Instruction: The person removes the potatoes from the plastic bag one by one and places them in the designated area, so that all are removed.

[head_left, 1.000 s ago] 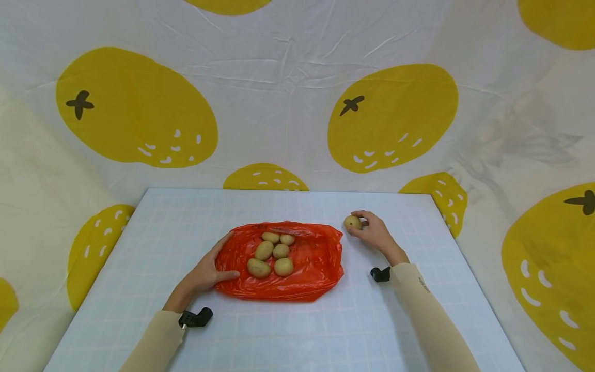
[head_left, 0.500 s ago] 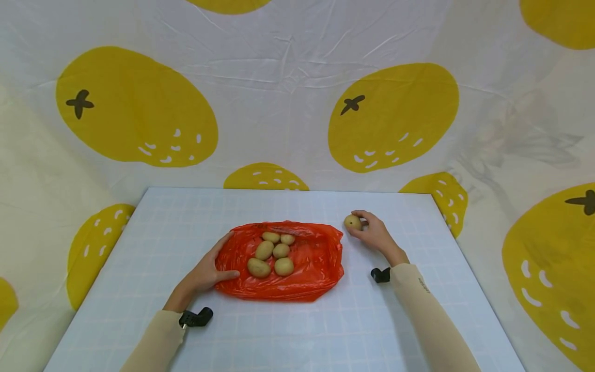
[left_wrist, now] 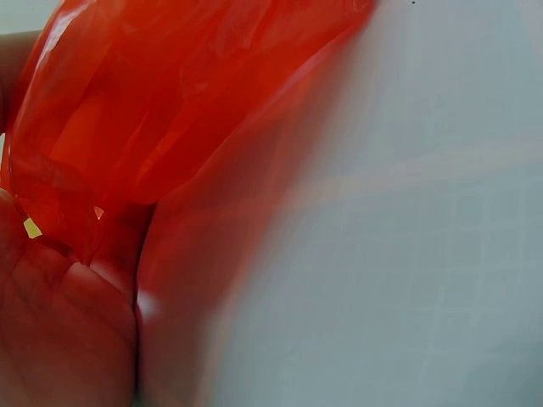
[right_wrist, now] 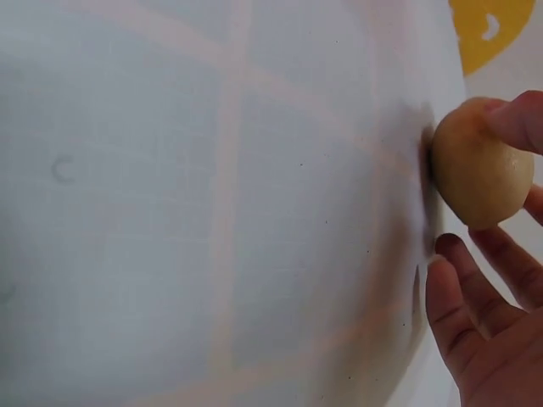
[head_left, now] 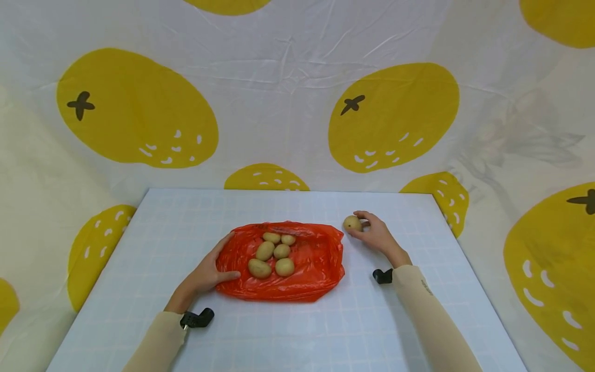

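A red plastic bag [head_left: 318, 263] lies spread out on the table, with several potatoes [head_left: 265, 251] resting in its middle. At the bag's left end, my left hand [head_left: 206, 271] holds it, thumb along the near side and fingers along the far side. The left wrist view shows the thin red plastic [left_wrist: 170, 102] against the palm. Beyond the bag's far right corner, a single round potato [head_left: 352, 223] is pinched between the thumb and fingers of my right hand [head_left: 376, 236]. In the right wrist view that potato [right_wrist: 479, 170] sits right at the table surface, the thumb pressing on its side.
The pale checked table [head_left: 279, 336] carries the bag and potatoes. A white cloth with large yellow fruit prints [head_left: 392, 116] hangs behind and at both sides. Small black cameras [head_left: 197, 318] are strapped at both wrists.
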A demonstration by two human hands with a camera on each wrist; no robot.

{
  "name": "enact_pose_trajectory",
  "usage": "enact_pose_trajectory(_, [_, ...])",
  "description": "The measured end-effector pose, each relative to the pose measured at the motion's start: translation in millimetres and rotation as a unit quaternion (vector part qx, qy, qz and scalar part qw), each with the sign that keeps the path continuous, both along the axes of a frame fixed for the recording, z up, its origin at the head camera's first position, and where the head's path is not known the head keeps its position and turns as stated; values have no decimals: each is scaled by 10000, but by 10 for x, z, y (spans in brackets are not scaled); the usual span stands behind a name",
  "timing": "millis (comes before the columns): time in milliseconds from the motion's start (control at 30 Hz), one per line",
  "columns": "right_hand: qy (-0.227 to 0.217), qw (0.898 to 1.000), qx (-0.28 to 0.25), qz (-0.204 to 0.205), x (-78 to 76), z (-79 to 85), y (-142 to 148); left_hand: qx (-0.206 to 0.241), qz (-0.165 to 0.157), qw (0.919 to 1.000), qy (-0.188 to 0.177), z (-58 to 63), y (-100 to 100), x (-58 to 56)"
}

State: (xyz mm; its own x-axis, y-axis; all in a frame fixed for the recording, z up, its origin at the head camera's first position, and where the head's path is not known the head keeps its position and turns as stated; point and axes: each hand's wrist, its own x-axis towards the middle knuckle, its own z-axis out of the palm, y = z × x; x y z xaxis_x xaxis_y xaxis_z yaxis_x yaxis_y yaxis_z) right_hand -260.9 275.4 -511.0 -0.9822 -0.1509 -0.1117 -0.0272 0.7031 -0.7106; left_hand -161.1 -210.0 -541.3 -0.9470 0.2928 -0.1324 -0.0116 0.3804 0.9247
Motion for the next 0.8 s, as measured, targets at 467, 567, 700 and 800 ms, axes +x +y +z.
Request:
enact_pose_trajectory(467, [6, 9999, -117, -24, 12, 111, 13, -39, 23, 10000, -82, 17, 9, -2])
enact_pose_trajectory(567, [16, 9998, -215, -57, 6, 172, 12, -9, 51, 9999, -127, 28, 14, -6])
enact_pose_trajectory(700, [60, 9997, -245, -42, -12, 241, -9, 39, 53, 9999, -124, 31, 13, -3])
enact_pose_trajectory(800, [131, 9996, -239, -34, -37, 294, -44, 14, 44, 9999, -90, 27, 9, -1])
